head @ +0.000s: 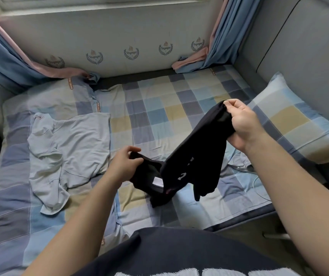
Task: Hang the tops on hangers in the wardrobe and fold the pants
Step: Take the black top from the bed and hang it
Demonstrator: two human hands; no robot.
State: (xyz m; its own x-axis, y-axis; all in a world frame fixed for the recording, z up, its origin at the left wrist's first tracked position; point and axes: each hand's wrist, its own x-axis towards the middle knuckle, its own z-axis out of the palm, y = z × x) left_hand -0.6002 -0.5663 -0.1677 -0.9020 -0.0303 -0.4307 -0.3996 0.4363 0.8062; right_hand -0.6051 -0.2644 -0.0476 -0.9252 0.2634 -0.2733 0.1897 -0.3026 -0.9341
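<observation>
A black garment (195, 156) with white print and a white label hangs between my hands above the bed. My right hand (243, 124) grips one bunched end of it, raised toward the pillow side. Lower down, my left hand (125, 164) pinches the garment's other end near the label. The middle of the cloth sags and its lowest fold touches the bed cover. A pale blue-grey top (70, 148) lies crumpled and spread flat on the bed to the left of my left hand.
The bed (155, 116) has a checked blue, yellow and grey cover. A matching pillow (299, 120) lies at the right, beside a grey padded headboard (309, 52). Blue and pink curtains (2, 56) hang at both far corners under a window.
</observation>
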